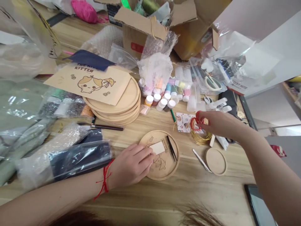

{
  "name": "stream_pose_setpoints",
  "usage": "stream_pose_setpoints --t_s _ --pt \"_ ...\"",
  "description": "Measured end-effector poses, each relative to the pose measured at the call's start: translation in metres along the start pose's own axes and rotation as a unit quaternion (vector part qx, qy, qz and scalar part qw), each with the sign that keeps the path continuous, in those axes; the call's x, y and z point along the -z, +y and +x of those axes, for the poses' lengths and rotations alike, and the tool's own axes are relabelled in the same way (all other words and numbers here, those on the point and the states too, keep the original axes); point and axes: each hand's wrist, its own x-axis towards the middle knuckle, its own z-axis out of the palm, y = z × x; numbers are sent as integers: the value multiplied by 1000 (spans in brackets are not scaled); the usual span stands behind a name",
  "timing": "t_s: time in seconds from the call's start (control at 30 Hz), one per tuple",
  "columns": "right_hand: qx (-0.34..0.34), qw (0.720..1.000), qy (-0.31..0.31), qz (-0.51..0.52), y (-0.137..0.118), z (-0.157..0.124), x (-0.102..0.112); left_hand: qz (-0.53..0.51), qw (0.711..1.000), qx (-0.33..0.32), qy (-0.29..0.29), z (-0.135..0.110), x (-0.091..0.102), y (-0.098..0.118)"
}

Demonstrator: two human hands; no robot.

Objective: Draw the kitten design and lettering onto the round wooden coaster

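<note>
Checking the left hand (130,164) first: what is its state?

Open, fingers extended, pressing a pale rectangular chip (157,148) against the engraved wooden disc (164,138). Dark tweezers (172,148) lie just beside the chip.

What could go wrong there?

Sliding the hand could shift the chip out of position or knock the tweezers.

And the right hand (218,124)?

Partly curled at the red loop (196,121); whether it has hold cannot be determined. A coil of gold wire (199,136) sits directly below, with a small wooden disc (215,161) further right.

Risk?

Pulling the loop carelessly could snag or tip the coil, spilling wire across the surface (188,194).
</note>
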Motion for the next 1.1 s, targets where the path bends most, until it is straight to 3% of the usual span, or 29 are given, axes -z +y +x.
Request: stream_pose_setpoints --t_s 0.17,0.3,0.43,0.57,0.7,0.77,0.8,0.87,0.93,1.03,1.1 --pt "11 1000 19 7 -10 6 7 0 1000 3 -2 -1 0 0" --pt "-66 977 136 148 -7 -1 14 0 1000 -1 -5 0 1 0" --pt "-117 908 226 334 -9 -10 18 -4 1000 2 -6 0 1 -1" --pt "-145 831 300 446 -16 -14 23 -3 1000 4 -10 0 1 -1" --pt "-98 718 426 542 -23 -22 27 -3 1000 0 -12 0 0 -1" --pt "-57 690 417 589 -29 -28 23 -2 1000 0 -12 0 0 -1" --pt "-37 694 388 606 -33 -31 18 -2 1000 1 -13 -1 0 -2" --pt "-3 750 251 612 -44 -34 5 -2 1000 3 -14 -1 -1 -2" --pt "21 786 146 601 -56 -34 -10 -4 1000 4 -17 -1 -1 -2" --pt "36 797 167 580 -65 -25 -25 -5 1000 5 -18 -2 0 -2" --pt "16 789 233 569 -64 -18 -28 -6 1000 5 -19 -1 0 -1"
